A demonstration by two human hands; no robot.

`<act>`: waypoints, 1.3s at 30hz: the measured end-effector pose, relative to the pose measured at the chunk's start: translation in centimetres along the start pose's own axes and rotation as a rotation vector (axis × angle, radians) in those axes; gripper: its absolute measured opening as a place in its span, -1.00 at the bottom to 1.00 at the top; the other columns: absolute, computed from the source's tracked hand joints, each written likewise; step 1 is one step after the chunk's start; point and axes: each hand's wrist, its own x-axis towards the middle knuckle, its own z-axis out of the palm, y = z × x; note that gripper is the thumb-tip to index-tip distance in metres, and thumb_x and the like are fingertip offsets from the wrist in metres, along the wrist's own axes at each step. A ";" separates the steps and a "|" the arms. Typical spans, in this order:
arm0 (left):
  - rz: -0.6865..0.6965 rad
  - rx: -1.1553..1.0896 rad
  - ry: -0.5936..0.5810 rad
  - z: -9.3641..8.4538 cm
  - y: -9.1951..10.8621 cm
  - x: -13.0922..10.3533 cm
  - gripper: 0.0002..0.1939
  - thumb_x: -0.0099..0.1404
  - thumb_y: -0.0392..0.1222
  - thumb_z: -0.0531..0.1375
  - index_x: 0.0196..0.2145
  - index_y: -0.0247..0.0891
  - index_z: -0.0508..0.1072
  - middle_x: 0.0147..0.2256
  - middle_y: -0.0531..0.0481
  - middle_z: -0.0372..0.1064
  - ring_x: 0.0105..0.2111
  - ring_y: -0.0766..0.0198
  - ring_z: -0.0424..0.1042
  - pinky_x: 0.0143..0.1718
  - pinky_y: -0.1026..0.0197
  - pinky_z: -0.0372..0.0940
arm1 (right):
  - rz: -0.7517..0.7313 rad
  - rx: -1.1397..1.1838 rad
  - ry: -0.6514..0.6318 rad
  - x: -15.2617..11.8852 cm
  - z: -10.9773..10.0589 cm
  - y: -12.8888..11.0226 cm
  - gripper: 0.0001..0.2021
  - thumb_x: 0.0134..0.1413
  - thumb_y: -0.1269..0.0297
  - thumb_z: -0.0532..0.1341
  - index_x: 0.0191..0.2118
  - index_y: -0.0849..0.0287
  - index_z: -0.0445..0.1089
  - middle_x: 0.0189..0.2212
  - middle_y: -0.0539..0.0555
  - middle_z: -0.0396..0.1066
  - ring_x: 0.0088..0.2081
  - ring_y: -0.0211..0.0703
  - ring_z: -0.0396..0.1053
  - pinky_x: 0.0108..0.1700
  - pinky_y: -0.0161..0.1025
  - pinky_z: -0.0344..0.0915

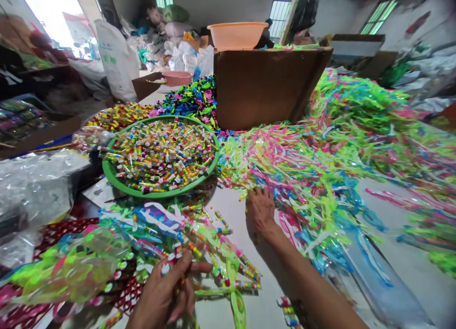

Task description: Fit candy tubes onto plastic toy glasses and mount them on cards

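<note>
My left hand [167,291] is closed around a few small clear tubes [174,254] with white caps and coloured pieces inside. Just beyond it lies a loose heap of similar tubes with coloured plastic strips [199,231], and a yellow-green looped strip [233,272] lies to its right. Further forward, my right hand [261,210] rests palm down at the near edge of a big pile of pink, green and blue plastic strips [285,153]. Its fingers are bent into the strips; whatever they pinch is hidden.
A green round basket [162,194] full of small tubes stands at the left. Behind the strips is a brown cardboard box [267,89] with an orange basin [237,35] on top. Clear plastic bags [39,181] lie far left, and a translucent blue plastic piece [381,276] lies right.
</note>
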 end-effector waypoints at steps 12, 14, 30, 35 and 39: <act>-0.007 -0.149 -0.049 3.5 -3.0 -0.8 -0.38 0.08 0.17 0.32 -0.06 -0.36 0.44 -0.40 -0.12 0.48 -0.65 0.45 0.26 -0.73 0.43 0.06 | -0.186 0.066 0.053 -2.6 -2.9 0.4 -0.71 0.19 0.48 0.08 0.02 0.31 0.30 -0.16 0.27 0.36 -0.14 0.10 0.28 -0.10 -0.07 0.24; 0.066 -0.087 -0.024 4.4 -2.5 -0.3 -0.37 0.12 0.17 0.28 0.01 -0.33 0.41 -0.41 -0.07 0.46 -0.70 0.49 0.18 -0.76 0.43 0.00 | -0.254 0.217 0.094 -5.1 -4.5 -0.1 -0.70 0.22 0.38 0.11 0.06 0.30 0.24 -0.16 0.23 0.33 -0.14 0.04 0.29 -0.09 -0.13 0.27; 0.347 0.353 -0.172 4.9 -0.3 0.9 -0.68 0.19 0.04 0.25 -0.35 -0.31 0.54 -0.62 0.11 0.20 -0.62 0.42 0.09 -0.61 0.36 0.01 | -0.217 0.977 -0.771 -13.9 -8.0 0.8 -0.75 0.09 0.31 0.20 -0.57 0.19 0.25 -0.62 -0.11 0.06 -0.55 -0.30 0.03 -0.49 -0.32 -0.07; 0.266 0.183 -0.100 5.0 -1.2 1.3 -0.38 0.23 0.20 0.16 0.06 -0.34 0.38 -0.63 0.20 0.05 -0.67 0.45 -0.01 -0.65 0.36 -0.11 | 0.011 1.483 -0.830 -14.3 -7.1 1.0 -0.72 0.07 0.11 0.28 -0.47 0.24 0.41 -0.65 -0.10 0.17 -0.59 -0.34 0.04 -0.54 -0.34 -0.10; 0.247 0.279 -0.128 4.8 -1.8 1.0 -0.44 0.28 0.16 0.13 0.06 -0.31 0.40 -0.58 0.13 0.19 -0.63 0.43 0.08 -0.62 0.36 -0.01 | 0.205 1.870 -0.464 -13.9 -7.6 0.3 -0.77 0.05 0.12 0.34 -0.33 0.21 0.47 -0.57 -0.04 0.32 -0.56 -0.32 0.17 -0.49 -0.36 0.09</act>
